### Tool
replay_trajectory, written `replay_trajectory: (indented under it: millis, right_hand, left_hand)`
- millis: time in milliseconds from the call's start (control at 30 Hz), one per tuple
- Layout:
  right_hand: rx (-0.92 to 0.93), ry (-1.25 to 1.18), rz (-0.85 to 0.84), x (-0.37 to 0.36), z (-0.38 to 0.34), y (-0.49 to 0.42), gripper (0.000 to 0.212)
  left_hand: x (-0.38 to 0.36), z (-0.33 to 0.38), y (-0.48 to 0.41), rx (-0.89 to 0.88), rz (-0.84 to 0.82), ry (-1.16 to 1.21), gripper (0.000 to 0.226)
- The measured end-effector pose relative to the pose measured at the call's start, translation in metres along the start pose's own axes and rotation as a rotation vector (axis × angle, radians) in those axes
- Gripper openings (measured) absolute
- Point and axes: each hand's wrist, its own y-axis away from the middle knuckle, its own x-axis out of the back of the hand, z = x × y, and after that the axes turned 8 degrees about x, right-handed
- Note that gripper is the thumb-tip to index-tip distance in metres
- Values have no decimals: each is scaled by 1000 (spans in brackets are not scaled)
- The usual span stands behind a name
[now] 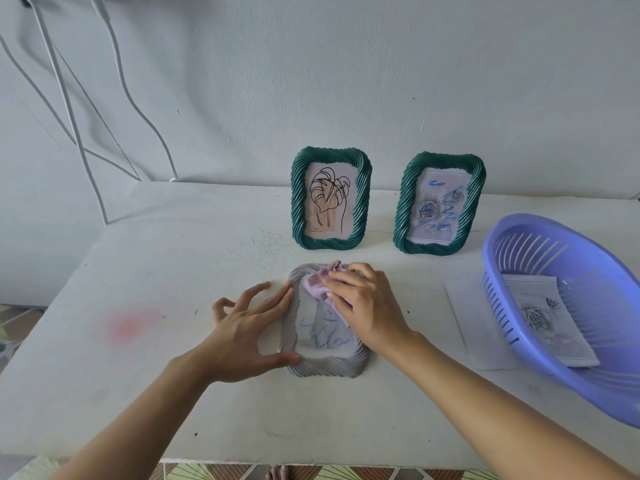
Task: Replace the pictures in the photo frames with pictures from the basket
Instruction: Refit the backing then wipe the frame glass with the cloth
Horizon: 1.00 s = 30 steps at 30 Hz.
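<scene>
Head view, flat frame [325,367]: a grey frame lies face up on the table [173,271], close in front of the person, with blue scribble [325,334] across its middle.
Left hand [242,334]: spread open, with thumb and fingertips braced against the frame's left edge.
Right hand [367,306]: laid flat, pressing a lilac cloth [317,284] onto the frame's upper part.
Standing frames: the leaf frame [297,202] looks clean; the rose frame [476,202] is scribbled in blue.
Basket [491,244]: off to the right, with one rose picture [547,323] inside and a pale sheet [471,313] partly under it.
Progress: I'd say it's underway. The leaf frame may be finished, and the two scribbled frames are not yet done.
Hard to tell: whether the scribble is on the glass or the print. The basket's far end is cut off.
</scene>
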Motion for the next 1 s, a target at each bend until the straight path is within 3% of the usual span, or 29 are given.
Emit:
replay_trajectory:
  millis: [200,433,733,1000]
  right_hand:
    - [15,-119,-49,-7,-12,-9,28]
    - [214,-254,-184,5,-15,14,25]
    - [366,-156,-303,46,-8,45,31]
    - [201,29,-185,39,-3,37,30]
  left_hand:
    - [-1,0,1,-3,23,4,99]
    - [-2,-1,0,-2,39,-8,99]
    - [0,-1,0,-5,29,-7,101]
    - [-1,0,2,-10,35,32,99]
